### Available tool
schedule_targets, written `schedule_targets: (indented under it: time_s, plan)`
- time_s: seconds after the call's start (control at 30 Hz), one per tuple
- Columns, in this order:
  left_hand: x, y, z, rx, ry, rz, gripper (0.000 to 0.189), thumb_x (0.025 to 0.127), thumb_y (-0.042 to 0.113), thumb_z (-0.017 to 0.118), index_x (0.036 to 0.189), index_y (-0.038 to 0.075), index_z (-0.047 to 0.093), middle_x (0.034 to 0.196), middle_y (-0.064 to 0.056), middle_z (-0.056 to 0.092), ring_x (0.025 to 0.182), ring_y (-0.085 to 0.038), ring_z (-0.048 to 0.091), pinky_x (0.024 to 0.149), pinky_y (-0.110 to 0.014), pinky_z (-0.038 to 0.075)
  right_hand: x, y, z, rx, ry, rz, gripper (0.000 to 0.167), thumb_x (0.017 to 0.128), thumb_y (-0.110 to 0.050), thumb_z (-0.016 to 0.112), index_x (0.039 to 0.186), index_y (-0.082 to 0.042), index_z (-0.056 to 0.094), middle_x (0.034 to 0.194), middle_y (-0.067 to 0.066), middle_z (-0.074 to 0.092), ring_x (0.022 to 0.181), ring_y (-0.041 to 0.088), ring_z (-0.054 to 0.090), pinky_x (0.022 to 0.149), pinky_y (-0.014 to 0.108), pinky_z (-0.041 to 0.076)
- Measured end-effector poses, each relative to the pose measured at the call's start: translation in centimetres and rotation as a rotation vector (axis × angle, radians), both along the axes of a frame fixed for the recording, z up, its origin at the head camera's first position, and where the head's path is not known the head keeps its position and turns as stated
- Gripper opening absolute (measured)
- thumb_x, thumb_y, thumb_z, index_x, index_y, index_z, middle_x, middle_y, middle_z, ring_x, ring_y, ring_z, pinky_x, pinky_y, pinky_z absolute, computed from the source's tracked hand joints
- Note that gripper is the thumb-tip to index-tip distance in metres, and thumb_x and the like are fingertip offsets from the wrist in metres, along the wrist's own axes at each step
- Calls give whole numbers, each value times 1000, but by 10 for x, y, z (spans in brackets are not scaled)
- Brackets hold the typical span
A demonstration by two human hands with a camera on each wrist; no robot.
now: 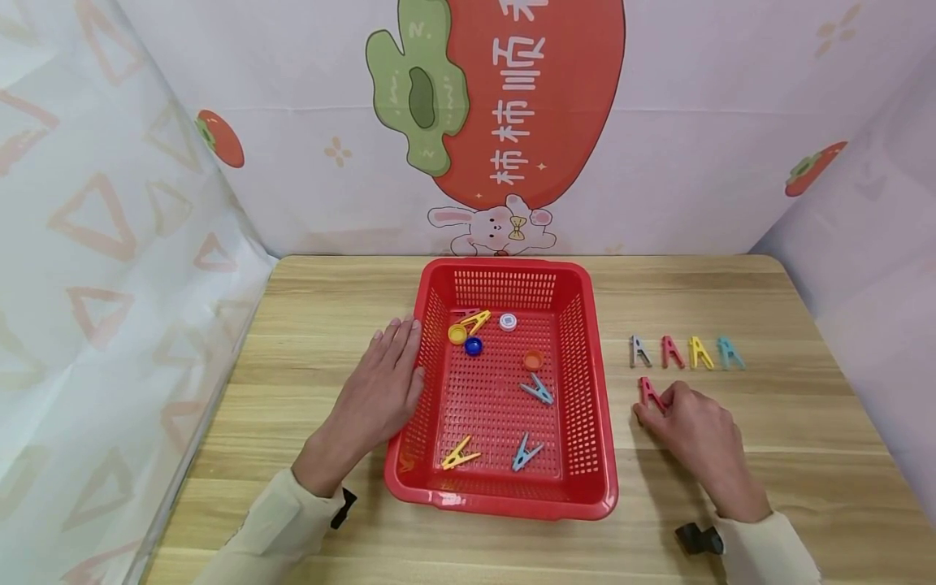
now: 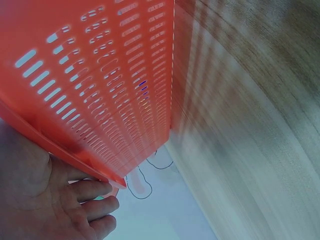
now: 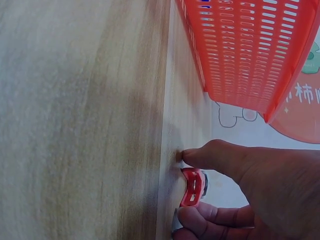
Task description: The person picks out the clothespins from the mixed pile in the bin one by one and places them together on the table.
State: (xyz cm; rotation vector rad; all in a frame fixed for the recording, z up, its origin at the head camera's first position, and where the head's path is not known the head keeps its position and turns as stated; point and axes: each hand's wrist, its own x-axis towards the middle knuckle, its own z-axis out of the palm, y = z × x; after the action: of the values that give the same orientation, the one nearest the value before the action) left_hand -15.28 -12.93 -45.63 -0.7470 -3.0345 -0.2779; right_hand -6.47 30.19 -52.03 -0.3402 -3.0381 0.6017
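Note:
My left hand (image 1: 385,376) lies along the left side of the red basket (image 1: 504,508), its fingers at the rim. In the left wrist view, the palm and fingertips show beside the basket's slotted wall (image 2: 115,85). To the right of the basket, my right hand (image 1: 698,426) pinches a red clothespin (image 1: 649,392) low over the table. The right wrist view shows the thumb on one side of this clothespin (image 3: 192,187) and curled fingers on the other. Just beyond it stands a row of clothespins: grey (image 1: 639,351), red (image 1: 672,352), yellow (image 1: 699,353) and light blue (image 1: 730,353).
Inside the basket lie yellow clothespins (image 1: 459,453), light blue clothespins (image 1: 526,452) and a pink one partly hidden at the back. Among them are a yellow cap (image 1: 457,334), blue cap (image 1: 474,346), white cap (image 1: 508,322) and orange cap (image 1: 532,360). A printed cloth (image 1: 680,179) hangs behind the table.

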Motion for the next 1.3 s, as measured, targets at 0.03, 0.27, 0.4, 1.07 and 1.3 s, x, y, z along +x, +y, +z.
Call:
schedule_targets:
  time_s: [0.03, 0.27, 0.4, 1.07, 1.3]
  plan:
    - [0, 0, 0, 0, -1, 1, 73, 111, 29, 52, 172, 0, 23, 180, -19, 27, 169, -38, 21, 138, -54, 19, 0, 0, 0, 0, 3, 2, 41, 93, -35, 80, 88, 3, 65, 66, 6, 59, 57, 19, 51, 47, 31, 38]
    - [0, 1, -1, 1, -5, 7, 75, 111, 30, 53, 173, 1, 22, 180, -18, 26, 169, -38, 21, 138, -54, 19, 0, 5, 3, -3, -51, 2, 49, 95, -44, 79, 93, 4, 67, 71, 10, 64, 60, 21, 55, 49, 33, 42]
    - [0, 1, 0, -2, -7, 6, 75, 111, 30, 53, 173, 2, 22, 181, -18, 25, 169, -38, 21, 138, -55, 19, 0, 12, 11, -13, -86, 7, 58, 97, -53, 76, 100, 5, 69, 77, 13, 68, 64, 23, 60, 53, 34, 45]
    - [0, 0, 1, -9, -9, 7, 75, 111, 31, 53, 173, 1, 23, 180, -18, 26, 169, -39, 21, 138, -54, 20, -43, -4, 109, 19, 144, 183, 53, 99, -53, 75, 104, 0, 75, 88, 12, 73, 74, 24, 64, 60, 33, 48]
    - [0, 1, 1, -11, -12, 8, 75, 111, 31, 53, 173, 2, 22, 180, -18, 26, 169, -38, 20, 138, -54, 19, -63, -34, 132, 9, 82, 288, 47, 96, -51, 78, 104, -4, 77, 96, 12, 75, 87, 26, 69, 69, 40, 57]
